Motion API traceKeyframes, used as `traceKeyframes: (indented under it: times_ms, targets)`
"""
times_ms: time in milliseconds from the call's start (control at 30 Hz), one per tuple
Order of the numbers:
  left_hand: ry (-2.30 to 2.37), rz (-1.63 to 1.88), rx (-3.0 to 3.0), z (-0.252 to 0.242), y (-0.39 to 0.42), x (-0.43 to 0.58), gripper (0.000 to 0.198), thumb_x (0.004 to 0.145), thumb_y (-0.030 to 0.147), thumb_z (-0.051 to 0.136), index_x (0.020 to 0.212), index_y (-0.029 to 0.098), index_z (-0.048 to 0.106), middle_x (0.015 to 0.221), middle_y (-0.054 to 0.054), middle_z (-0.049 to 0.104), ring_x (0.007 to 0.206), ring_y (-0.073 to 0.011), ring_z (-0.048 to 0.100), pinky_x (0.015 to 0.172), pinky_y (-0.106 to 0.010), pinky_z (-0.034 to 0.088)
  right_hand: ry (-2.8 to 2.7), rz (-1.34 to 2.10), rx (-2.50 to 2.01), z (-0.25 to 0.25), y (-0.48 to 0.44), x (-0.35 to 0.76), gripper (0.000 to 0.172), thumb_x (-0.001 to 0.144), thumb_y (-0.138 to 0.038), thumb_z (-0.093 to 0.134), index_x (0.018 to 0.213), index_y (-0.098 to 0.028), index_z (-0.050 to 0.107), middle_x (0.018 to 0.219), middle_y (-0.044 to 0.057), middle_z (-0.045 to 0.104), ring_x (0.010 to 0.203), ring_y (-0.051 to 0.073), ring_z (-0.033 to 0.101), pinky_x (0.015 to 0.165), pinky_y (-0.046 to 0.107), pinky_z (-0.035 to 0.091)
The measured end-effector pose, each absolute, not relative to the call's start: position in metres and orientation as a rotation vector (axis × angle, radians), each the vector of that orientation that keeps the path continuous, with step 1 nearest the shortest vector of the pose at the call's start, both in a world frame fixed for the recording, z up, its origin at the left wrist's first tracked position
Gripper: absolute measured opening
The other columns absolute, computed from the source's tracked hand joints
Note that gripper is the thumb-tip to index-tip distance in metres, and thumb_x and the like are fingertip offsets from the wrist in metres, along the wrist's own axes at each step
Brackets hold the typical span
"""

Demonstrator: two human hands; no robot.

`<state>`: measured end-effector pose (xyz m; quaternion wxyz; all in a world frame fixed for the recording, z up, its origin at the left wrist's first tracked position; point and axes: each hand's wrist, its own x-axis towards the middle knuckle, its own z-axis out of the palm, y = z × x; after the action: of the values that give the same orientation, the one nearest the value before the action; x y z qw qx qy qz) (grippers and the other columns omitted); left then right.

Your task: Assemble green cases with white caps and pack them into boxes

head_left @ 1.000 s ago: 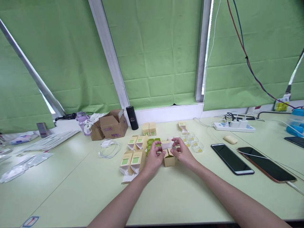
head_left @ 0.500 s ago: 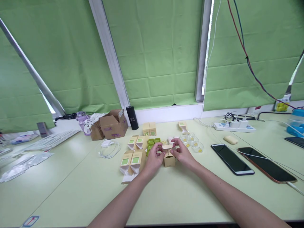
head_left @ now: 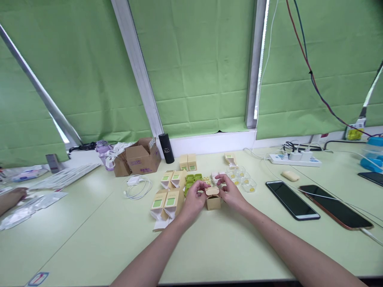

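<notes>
A small tan cardboard box [head_left: 213, 203] stands on the table between my hands, its top flap [head_left: 212, 191] bent over towards me above the opening. My left hand [head_left: 194, 199] pinches the box's left upper edge with thumb and fingertips. At the opposite upper edge, my right hand [head_left: 230, 193] grips with thumb and fingers curled. Green square tins or cups [head_left: 189, 184] sit just beyond my left hand. Clear round cups [head_left: 249, 185] with yellow in them lie beyond my right hand. Flattened-looking open boxes [head_left: 171, 201] with green labels are on the left.
Two closed boxes [head_left: 188, 162] and an open box [head_left: 230, 160] stand further back. A black cylinder [head_left: 166, 148] and brown carton [head_left: 143, 157] are by the wall. Phones [head_left: 292, 200], a power strip [head_left: 295, 160] and cables lie right. Another person's hand [head_left: 13, 197] is far left.
The top flap has come down and forward over the box's front, with my fingers following at its sides. Another person's hand has come into view at the far left.
</notes>
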<state>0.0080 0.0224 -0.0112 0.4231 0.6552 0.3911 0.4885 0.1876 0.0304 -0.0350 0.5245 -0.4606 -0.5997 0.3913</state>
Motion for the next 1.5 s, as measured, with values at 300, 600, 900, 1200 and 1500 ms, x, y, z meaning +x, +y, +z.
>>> traceKeyframes:
  times_ms: [300,600,900,1200,1500]
  targets:
    - [0.975,1.227,1.619,-0.015,0.026,0.007,0.009,0.082,0.021,0.065,0.091,0.02,0.063,0.101,-0.005,0.071,0.096,-0.0192,0.066,0.082,-0.029,0.052,-1.522,0.721,-0.892,-0.018,0.02,0.194,0.018,0.088,-0.026,0.055,0.105,-0.023,0.061,0.103,0.005,0.061,0.076,0.016,0.056,0.061,0.028,0.044]
    - [0.957,1.227,1.563,-0.011,0.024,0.007,0.015,0.077,0.018,0.064,0.092,0.019,0.065,0.097,-0.004,0.07,0.093,-0.0191,0.065,0.082,-0.029,0.051,-1.872,0.3,-0.792,-0.014,0.007,0.197,0.016,0.087,-0.012,0.062,0.097,-0.024,0.06,0.09,0.002,0.058,0.073,0.017,0.053,0.063,0.03,0.04]
    - [0.963,1.216,1.6,0.001,0.018,0.003,0.017,0.088,0.031,0.059,0.096,0.02,0.069,0.102,-0.006,0.07,0.097,-0.0221,0.063,0.081,-0.031,0.047,-1.929,0.229,-0.807,-0.014,0.006,0.197,0.024,0.079,-0.005,0.059,0.091,-0.024,0.053,0.088,0.001,0.055,0.073,0.017,0.051,0.063,0.029,0.038]
    - [0.928,1.199,1.704,-0.004,0.016,0.003,0.025,0.09,0.04,0.067,0.105,0.02,0.067,0.112,-0.01,0.07,0.108,-0.0264,0.064,0.092,-0.036,0.049,-1.982,0.214,-0.81,-0.014,0.006,0.198,0.022,0.079,-0.006,0.058,0.089,-0.024,0.054,0.088,0.001,0.056,0.074,0.018,0.053,0.067,0.031,0.041]
    - [0.949,1.19,1.748,-0.006,0.017,0.001,0.023,0.089,0.034,0.066,0.108,0.02,0.067,0.115,-0.01,0.07,0.11,-0.0261,0.064,0.091,-0.035,0.049,-2.039,0.196,-0.812,-0.012,0.005,0.2,0.021,0.078,-0.008,0.06,0.091,-0.025,0.058,0.09,0.004,0.062,0.075,0.02,0.058,0.067,0.032,0.045]
